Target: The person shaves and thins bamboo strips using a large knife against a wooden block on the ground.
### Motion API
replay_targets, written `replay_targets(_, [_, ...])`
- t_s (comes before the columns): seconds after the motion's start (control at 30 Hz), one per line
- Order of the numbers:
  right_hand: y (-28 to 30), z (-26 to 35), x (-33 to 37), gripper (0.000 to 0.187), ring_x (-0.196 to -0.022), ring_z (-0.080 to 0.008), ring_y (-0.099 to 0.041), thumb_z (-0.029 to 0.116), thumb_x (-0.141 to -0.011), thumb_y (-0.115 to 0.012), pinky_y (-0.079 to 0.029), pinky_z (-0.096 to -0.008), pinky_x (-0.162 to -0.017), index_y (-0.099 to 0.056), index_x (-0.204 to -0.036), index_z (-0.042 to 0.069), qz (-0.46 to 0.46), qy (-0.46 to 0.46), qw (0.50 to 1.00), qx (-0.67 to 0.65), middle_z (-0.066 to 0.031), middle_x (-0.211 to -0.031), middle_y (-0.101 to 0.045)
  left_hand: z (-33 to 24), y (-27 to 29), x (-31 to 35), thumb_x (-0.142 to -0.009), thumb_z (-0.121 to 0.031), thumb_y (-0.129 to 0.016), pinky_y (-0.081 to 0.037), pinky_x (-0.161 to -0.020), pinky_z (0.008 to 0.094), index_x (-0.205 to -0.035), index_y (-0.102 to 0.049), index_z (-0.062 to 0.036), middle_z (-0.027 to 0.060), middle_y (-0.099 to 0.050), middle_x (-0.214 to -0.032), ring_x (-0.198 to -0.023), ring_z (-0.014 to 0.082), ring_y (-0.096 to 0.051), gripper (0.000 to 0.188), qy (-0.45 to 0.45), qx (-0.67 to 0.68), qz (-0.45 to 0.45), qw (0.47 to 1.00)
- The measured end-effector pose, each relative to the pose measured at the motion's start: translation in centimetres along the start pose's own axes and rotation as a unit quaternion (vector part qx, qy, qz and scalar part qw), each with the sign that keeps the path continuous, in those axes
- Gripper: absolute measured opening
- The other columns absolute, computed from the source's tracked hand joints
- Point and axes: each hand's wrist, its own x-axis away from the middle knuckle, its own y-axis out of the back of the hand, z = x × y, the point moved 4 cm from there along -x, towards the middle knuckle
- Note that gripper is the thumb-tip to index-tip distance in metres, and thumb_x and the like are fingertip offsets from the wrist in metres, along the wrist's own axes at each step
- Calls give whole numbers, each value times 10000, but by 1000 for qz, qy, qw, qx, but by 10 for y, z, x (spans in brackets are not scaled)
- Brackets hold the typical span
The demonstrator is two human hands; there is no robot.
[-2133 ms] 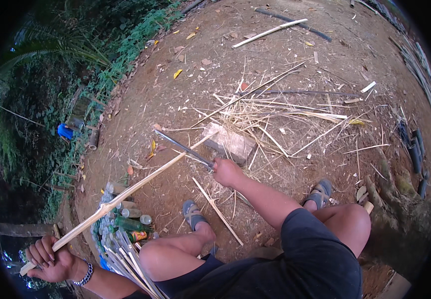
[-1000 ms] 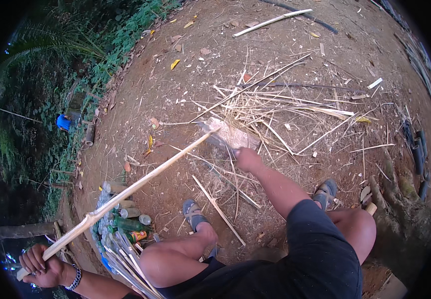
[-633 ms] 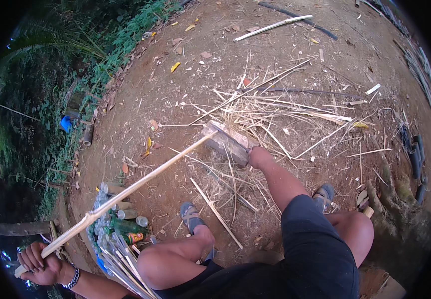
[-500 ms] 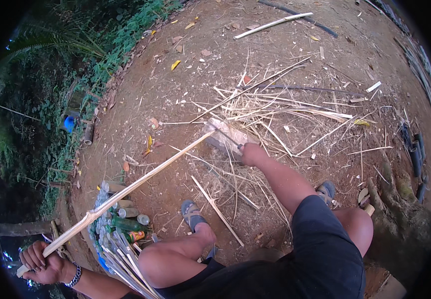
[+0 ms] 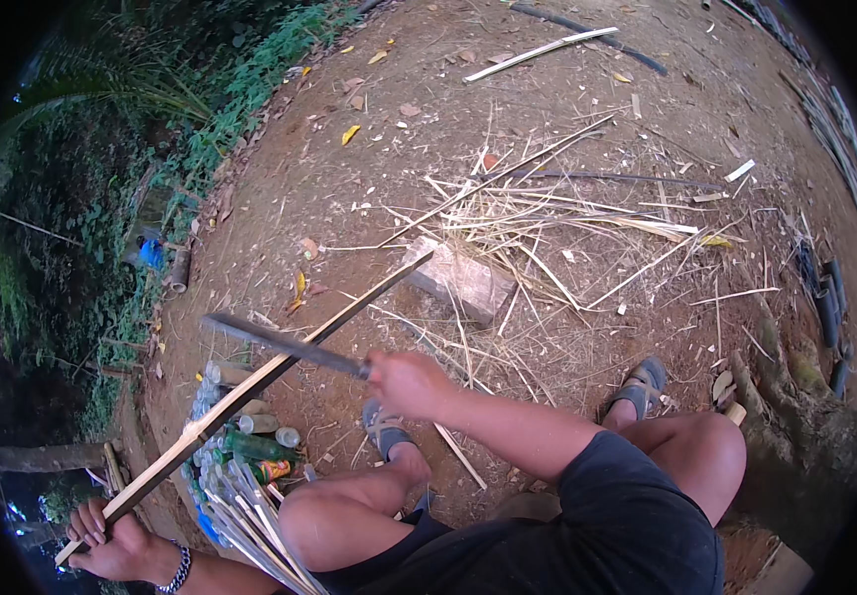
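At the lower left, my left hand [image 5: 114,540] is closed round the near end of a long split bamboo strip [image 5: 187,436]. The strip slants up to the right, pale on one face and dark along the other, and its far end rests on a wooden block [image 5: 463,278]. My right hand [image 5: 411,385] grips a machete [image 5: 280,340] by the handle, which is mostly hidden in the fist. The blade points left and crosses the strip about midway; I cannot tell whether it touches.
Thin bamboo strips and shavings [image 5: 548,213] lie scattered beyond the block. Beside my left leg are several plastic bottles [image 5: 255,443] and a bundle of split strips [image 5: 265,531]. A tree root [image 5: 795,397] stands at the right, green plants [image 5: 210,119] at the far left.
The machete has come back from the block toward me and to the left, now over the strip's middle. The strip has turned, showing its dark face. My left hand has shifted slightly right and down.
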Motion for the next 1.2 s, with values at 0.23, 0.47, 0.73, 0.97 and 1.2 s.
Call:
replay_targets(0.23, [21,-157,-5,268,-904,-293,-674,174,-929,-558,-550,-426,-810,-595,-1165,52,-22,-270,962,30,-195,-1012,-660,4,5,1,-974,-688,-213,-310,-482,242,-721,-410,-83,-1,-335,-568,-485,109,-325,685,1,2,-8,1000])
replay_targets(0.47, [19,-178,-14,288,-974,-340,-669,236,-951,-554,-532,-459,-880,-596,-1143,26,31,-320,944,-76,-188,-1065,-672,2,7,-16,-973,-691,-195,-308,-479,242,-688,-389,-91,-1,-324,-562,-481,121,-325,692,4,-22,-59,998])
replay_targets(0.73, [30,-214,-12,319,-1024,-366,-654,259,-968,-531,-523,-452,-896,-612,-1145,6,5,-310,950,23,-206,-1090,-671,-4,35,-34,-989,-660,-210,-336,-517,268,-698,-380,-90,12,-322,-571,-501,140,-332,662,24,-40,-36,998])
replay_targets(0.97, [17,-263,-23,530,-987,-435,-640,409,-971,-467,-509,-456,-871,-635,-1084,-81,-24,-319,947,-3,-289,-1035,-664,7,27,-28,-1009,-622,-172,-388,-634,316,-756,-401,-69,47,-385,-658,-631,179,-400,650,30,-73,-65,995])
replay_targets(1.2, [-24,-280,24,375,-741,-277,-669,347,-879,-690,-520,-414,-698,-641,-958,-17,-110,-363,888,-259,-158,-823,-676,1,66,-28,-1032,-575,-184,-443,-713,367,-919,-435,-18,86,-421,-750,-701,219,-446,621,30,-7,-58,998])
